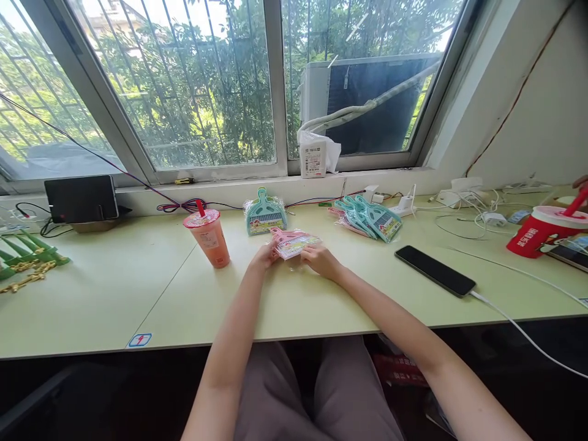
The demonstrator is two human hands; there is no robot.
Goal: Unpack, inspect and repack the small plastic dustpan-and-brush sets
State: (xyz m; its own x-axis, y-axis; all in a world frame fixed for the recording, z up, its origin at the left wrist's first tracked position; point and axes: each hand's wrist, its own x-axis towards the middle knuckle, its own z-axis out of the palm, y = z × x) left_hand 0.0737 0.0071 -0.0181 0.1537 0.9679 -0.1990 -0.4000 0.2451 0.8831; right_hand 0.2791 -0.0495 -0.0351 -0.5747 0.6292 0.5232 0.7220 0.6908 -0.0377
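Between my two hands, just above the table, is a pink mini dustpan-and-brush set (pixel 296 242) in a clear plastic bag with a printed label. My left hand (pixel 266 252) grips its left side, by the pink handle. The fingers of my right hand (pixel 320 260) are closed on the lower right edge of the bag. Behind it, a turquoise dustpan-and-brush set (pixel 265 215) in clear wrap leans upright near the wall. Farther right lies a pile of wrapped turquoise and pink sets (pixel 370 217), overlapping each other.
A drink cup with a red straw (pixel 212 242) stands left of my hands. At right lie a charging phone (pixel 435 270), a red cup (pixel 542 233) and loose cables. A tablet (pixel 82 199) and green-gold items (pixel 27 257) are at left. Another person's hand (pixel 581 182) shows at the right edge.
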